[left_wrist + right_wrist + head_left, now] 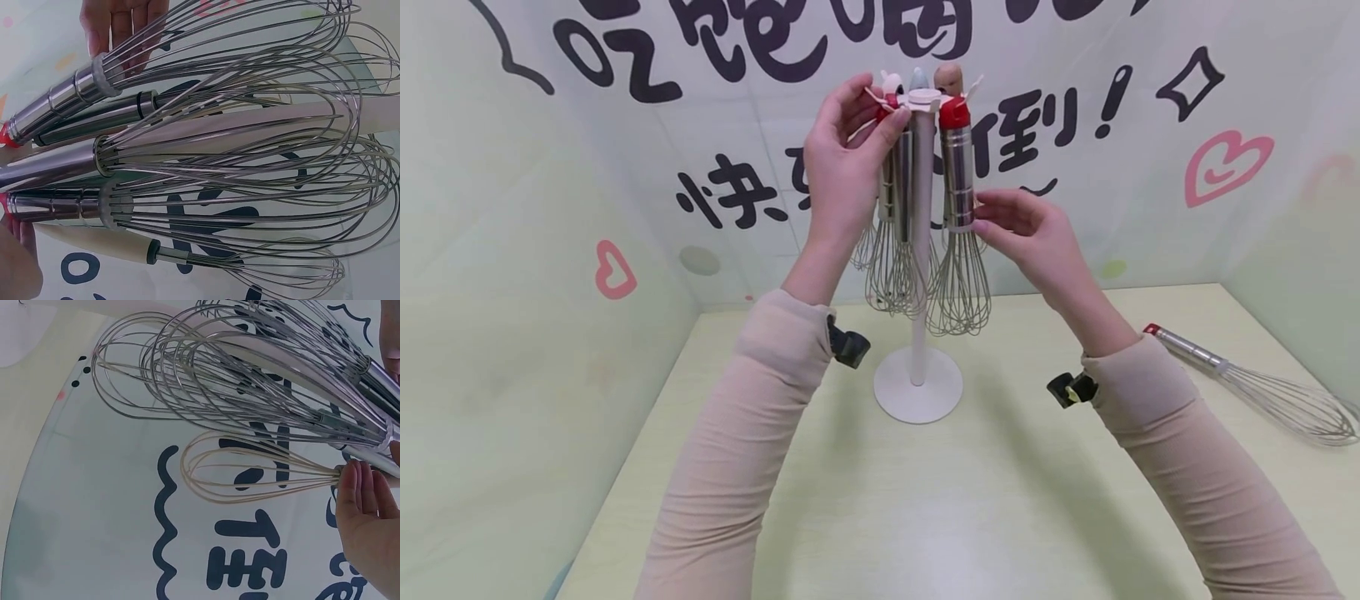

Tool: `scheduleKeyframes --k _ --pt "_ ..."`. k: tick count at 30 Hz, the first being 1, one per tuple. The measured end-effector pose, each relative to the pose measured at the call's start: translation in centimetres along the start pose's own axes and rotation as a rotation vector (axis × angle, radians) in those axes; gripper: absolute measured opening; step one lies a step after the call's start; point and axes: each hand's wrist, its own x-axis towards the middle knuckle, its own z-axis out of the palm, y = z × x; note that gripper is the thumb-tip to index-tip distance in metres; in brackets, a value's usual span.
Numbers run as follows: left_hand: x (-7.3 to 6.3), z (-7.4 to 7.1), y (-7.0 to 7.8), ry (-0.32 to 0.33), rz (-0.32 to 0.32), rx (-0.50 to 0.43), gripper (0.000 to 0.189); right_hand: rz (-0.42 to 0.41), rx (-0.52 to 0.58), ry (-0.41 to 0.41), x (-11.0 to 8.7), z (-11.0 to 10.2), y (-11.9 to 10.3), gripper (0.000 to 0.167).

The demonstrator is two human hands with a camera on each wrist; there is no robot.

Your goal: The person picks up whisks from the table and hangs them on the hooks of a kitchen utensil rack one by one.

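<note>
A white whisk rack (919, 333) with a round base carries several hanging whisks. My left hand (850, 142) is at its top on the left, thumb and fingers bent around a hooked arm beside a red-topped whisk (56, 206). Next to that hangs a plain steel whisk (56, 169). On the rack's right side is another red-topped whisk (957, 167); my right hand (1026, 229) pinches the lower end of its steel handle. Behind it, a whisk with beige wires (262, 469) shows in the right wrist view. A cream-handled whisk (112, 242) hangs lowest in the left wrist view.
A large red-ended whisk (1255, 387) lies on the light wooden table (925, 500) at the right, beyond my right forearm. Behind the rack stands a white printed wall panel (760, 125), with side panels left and right. Wrist cameras sit on both sleeves.
</note>
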Motion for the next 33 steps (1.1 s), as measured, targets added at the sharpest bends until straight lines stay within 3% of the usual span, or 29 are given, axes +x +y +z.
scheduleKeyframes --k 12,21,33 --pt "0.0 -0.2 -0.1 0.02 -0.007 -0.014 0.05 0.051 -0.02 0.071 -0.6 -3.0 1.7 0.032" --pt "-0.4 -0.2 0.5 0.039 -0.004 -0.002 0.049 0.157 -0.193 0.119 -1.6 -7.5 4.1 0.04" --pt "-0.6 -0.2 1.0 0.072 -0.006 0.04 0.048 0.287 -0.349 0.141 -4.0 -13.3 7.4 0.037"
